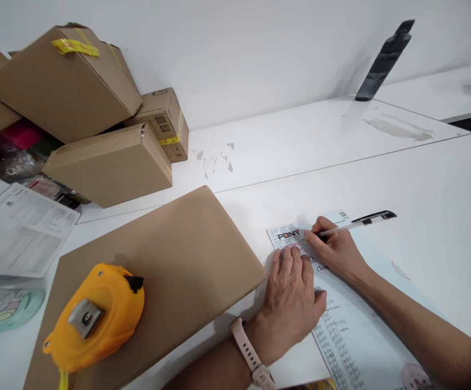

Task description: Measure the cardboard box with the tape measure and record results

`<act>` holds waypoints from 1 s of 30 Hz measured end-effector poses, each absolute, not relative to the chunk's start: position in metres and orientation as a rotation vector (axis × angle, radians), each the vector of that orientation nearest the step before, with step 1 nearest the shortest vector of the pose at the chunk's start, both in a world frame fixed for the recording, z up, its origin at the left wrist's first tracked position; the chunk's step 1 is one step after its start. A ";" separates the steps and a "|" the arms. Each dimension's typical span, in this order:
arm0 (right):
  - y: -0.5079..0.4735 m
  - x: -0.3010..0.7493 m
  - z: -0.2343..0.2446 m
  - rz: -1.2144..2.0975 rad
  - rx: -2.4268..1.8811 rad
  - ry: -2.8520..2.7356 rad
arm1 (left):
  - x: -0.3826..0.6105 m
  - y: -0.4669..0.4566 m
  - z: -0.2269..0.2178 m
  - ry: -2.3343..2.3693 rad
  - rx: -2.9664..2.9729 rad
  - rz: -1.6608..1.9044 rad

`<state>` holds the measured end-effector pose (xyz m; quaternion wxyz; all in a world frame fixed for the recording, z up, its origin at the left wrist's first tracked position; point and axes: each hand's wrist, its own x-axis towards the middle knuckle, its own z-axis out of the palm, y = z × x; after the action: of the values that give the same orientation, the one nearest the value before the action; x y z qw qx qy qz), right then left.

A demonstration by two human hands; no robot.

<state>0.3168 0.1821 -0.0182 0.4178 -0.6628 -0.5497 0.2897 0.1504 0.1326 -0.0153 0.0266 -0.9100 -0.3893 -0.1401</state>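
Observation:
A clear-barrelled pen with a black cap end (371, 219) is pinched in my right hand (341, 250), its tip end low over a printed sheet. That pale blue paper (375, 303) carries the word PONY near its top left corner and lines of text below; part of it is under my right forearm. Flat on the sheet's left edge rests my left hand (290, 295), fingers stretched out, with a pink watch strap (247, 346) at the wrist. Just left of it lies a flat brown cardboard box (190, 254), and on that a yellow tape measure (97, 319).
Several cardboard boxes (109, 162) are stacked at the back left against the wall. Printed papers (24, 227) and a pale green patterned item (8, 309) lie at the left edge. A dark bottle (384, 62) stands at the back right of the white table (434, 184).

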 end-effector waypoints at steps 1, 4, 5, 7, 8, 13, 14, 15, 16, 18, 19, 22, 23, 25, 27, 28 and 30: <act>0.182 0.317 -0.018 0.725 -1.664 -1.383 | 0.150 0.133 -0.015 -1.204 -2.808 -0.439; 0.181 0.317 -0.016 0.719 -1.668 -1.386 | 0.150 0.133 -0.015 -1.201 -2.809 -0.445; 0.181 0.317 -0.016 0.722 -1.667 -1.383 | 0.150 0.133 -0.015 -1.200 -2.811 -0.445; 0.181 0.317 -0.017 0.731 -1.664 -1.380 | 0.150 0.132 -0.015 -1.200 -2.812 -0.446; 0.181 0.317 -0.017 0.734 -1.663 -1.379 | 0.150 0.132 -0.015 -1.202 -2.813 -0.443; 0.181 0.317 -0.017 0.712 -1.663 -1.382 | 0.150 0.131 -0.015 -1.210 -2.815 -0.435; 0.181 0.317 -0.017 0.709 -1.658 -1.383 | 0.150 0.131 -0.015 -1.208 -2.816 -0.437; 0.181 0.316 -0.016 0.707 -1.653 -1.381 | 0.150 0.131 -0.015 -1.208 -2.816 -0.437; 0.181 0.316 -0.016 0.706 -1.647 -1.375 | 0.150 0.132 -0.016 -1.208 -2.818 -0.435; 0.182 0.317 -0.015 0.709 -1.635 -1.357 | 0.151 0.132 -0.017 -1.210 -2.819 -0.433; 0.183 0.319 -0.015 0.709 -1.630 -1.360 | 0.151 0.132 -0.017 -1.211 -2.818 -0.435; 0.188 0.330 -0.018 0.638 -1.598 -1.501 | 0.151 0.132 -0.017 -1.209 -2.822 -0.454; 0.190 0.334 -0.020 0.591 -1.567 -1.600 | 0.151 0.132 -0.018 -1.210 -2.825 -0.462; 0.193 0.344 -0.024 0.471 -1.477 -1.817 | 0.150 0.132 -0.018 -1.217 -2.829 -0.478; 0.196 0.350 -0.028 0.358 -1.379 -2.002 | 0.149 0.133 -0.020 -1.227 -2.832 -0.502; 0.197 0.352 -0.030 0.304 -1.349 -2.064 | 0.149 0.133 -0.021 -1.228 -2.836 -0.539; 0.198 0.354 -0.032 0.207 -1.330 -2.129 | 0.149 0.135 -0.024 -1.213 -2.850 -0.660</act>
<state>0.3537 0.1981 -0.0324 0.3066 -0.5027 -0.8045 0.0784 0.1493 0.1348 -0.0236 -0.0125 -0.8999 -0.3829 -0.2083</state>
